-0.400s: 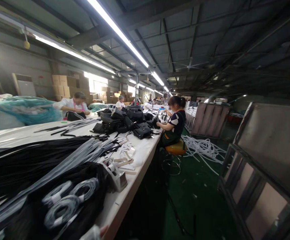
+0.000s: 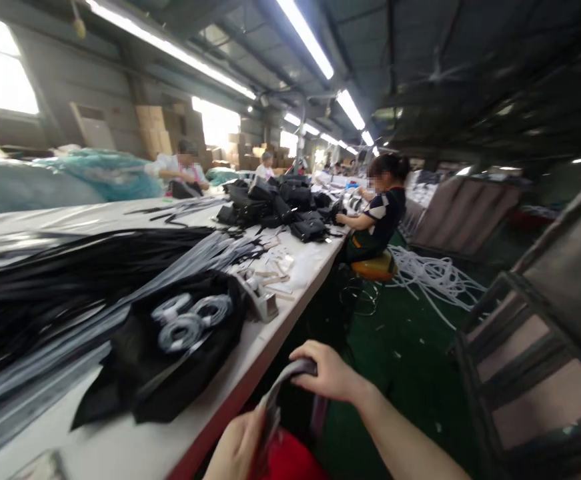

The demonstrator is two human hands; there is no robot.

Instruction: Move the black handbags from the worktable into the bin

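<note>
Low in the head view, my right hand is closed round one end of a curved grey strip. My left hand grips the same strip lower down, beside the table edge. Between the hands the strip bends in an arc, and blur hides its finer detail. Something red shows just below it. To the left, a black cloth lies on the white table with several clear-grey coils on it. A tape dispenser stands by the cloth.
Long black strips and grey strips cover the table's left part. Black bags are heaped farther back. A co-worker sits on a yellow stool at the right edge. White tubing and a framed cart occupy the floor.
Both hands have come into view with the grey strip between them; before, only a blurred fingertip showed at the bottom edge. The camera has tilted down and turned left.
</note>
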